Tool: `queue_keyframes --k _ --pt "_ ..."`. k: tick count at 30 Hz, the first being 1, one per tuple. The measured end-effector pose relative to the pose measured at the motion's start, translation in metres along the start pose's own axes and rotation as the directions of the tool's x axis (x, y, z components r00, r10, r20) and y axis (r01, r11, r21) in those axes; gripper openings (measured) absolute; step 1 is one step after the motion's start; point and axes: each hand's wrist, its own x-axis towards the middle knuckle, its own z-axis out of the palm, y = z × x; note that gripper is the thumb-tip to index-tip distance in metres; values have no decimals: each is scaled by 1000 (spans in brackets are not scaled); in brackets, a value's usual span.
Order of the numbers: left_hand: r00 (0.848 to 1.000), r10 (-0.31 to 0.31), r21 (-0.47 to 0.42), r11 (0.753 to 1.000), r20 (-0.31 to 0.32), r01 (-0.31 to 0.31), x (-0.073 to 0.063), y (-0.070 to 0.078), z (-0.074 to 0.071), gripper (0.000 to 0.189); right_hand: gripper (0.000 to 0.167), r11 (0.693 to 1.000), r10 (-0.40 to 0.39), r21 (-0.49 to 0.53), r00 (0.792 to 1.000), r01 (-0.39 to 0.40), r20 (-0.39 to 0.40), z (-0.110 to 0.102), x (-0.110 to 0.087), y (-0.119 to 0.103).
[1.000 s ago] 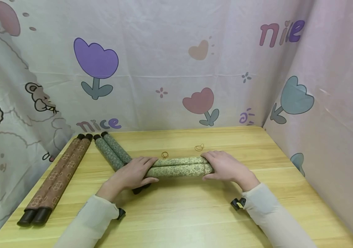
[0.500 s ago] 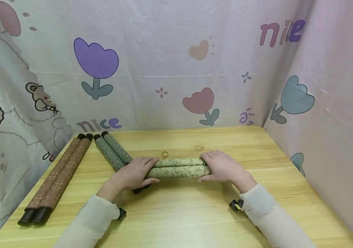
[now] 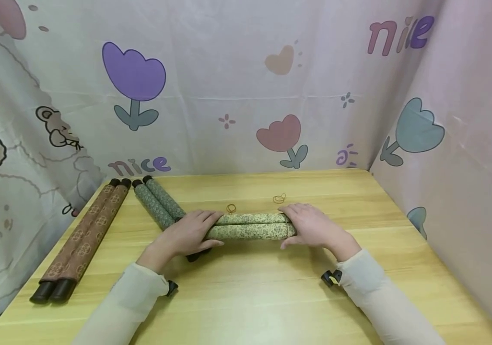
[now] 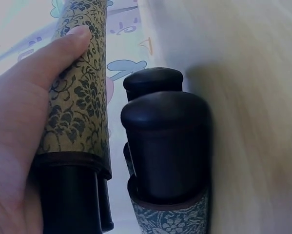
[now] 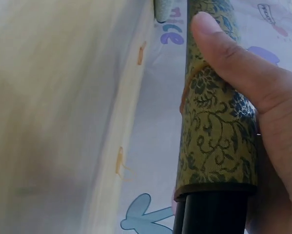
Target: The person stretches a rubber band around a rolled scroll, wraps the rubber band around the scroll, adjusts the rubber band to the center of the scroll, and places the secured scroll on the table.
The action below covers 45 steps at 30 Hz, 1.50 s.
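A yellow-green scroll [image 3: 252, 232] with dark floral cloth, rolled from both ends into two parallel rolls, lies crosswise between both hands. My left hand [image 3: 190, 232] grips its left end from above, thumb along the near roll. The other end is gripped by my right hand [image 3: 315, 225], its thumb on the patterned cloth in the right wrist view. A thin brown rubber band [image 5: 184, 92] circles the scroll near this right end. Black end knobs [image 4: 70, 200] stick out past the left palm. Beneath the left hand runs a grey-green scroll [image 3: 153, 206], partly hidden.
A longer reddish-brown scroll [image 3: 92, 230] with black knobs lies slanted along the left side of the wooden table [image 3: 246, 302]. Behind the held scroll are two loose rubber bands, a left band [image 3: 231, 209] and a right band [image 3: 279, 198]. A printed curtain [image 3: 211, 57] encloses the table.
The head view has tilted slightly, so everything sits a little higher in it. My right hand has slid slightly inward along the yellow-green scroll; both hands keep their grip.
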Motion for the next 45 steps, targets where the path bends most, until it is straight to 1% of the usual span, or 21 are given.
queue_keyframes --k 4,7,10,13,16,20,28,31,36,41,42,45 --pt "1000 1 -4 1000 18 -1 1 1 -2 79 105 999 31 12 999 -31 37 -5 -3 1" --pt "1000 -7 -18 1000 16 7 0 1 -3 79 99 999 33 -15 999 -33 25 -7 -5 2" --pt "1000 -15 -31 999 7 15 0 2 -3 79 90 998 3 -63 1000 -5 -31 -8 -5 3" --pt "1000 -21 -36 999 0 21 0 2 -3 79 83 993 -42 -110 995 31 -94 -8 -3 3" --pt "1000 -18 -35 999 1 18 1 2 -2 78 82 989 -73 -134 990 57 -118 -7 -2 2" --pt "1000 -6 -33 999 0 6 2 3 -1 78 83 987 -83 -147 992 69 -91 -5 1 -2" --pt "1000 7 -15 1000 -10 -7 1 4 1 78 84 988 -72 -143 996 64 -48 -1 2 -9" --pt "1000 8 -16 1000 -9 -9 1 5 1 78 89 990 -60 -133 997 55 -37 -2 1 -12" --pt "1000 11 -23 1000 0 -11 2 7 -1 78 101 995 -55 -90 998 54 -15 -5 0 -12" --pt "1000 -10 -25 1000 1 10 1 7 0 80 109 1000 2 -24 1000 -2 14 -10 -3 -10" --pt "1000 -15 -27 1000 -1 15 1 7 0 80 109 1000 12 -18 1000 -11 15 -11 -4 -9" --pt "1000 -20 -28 999 -8 20 1 6 0 80 100 1000 20 -10 1000 -20 12 -12 -6 -8"
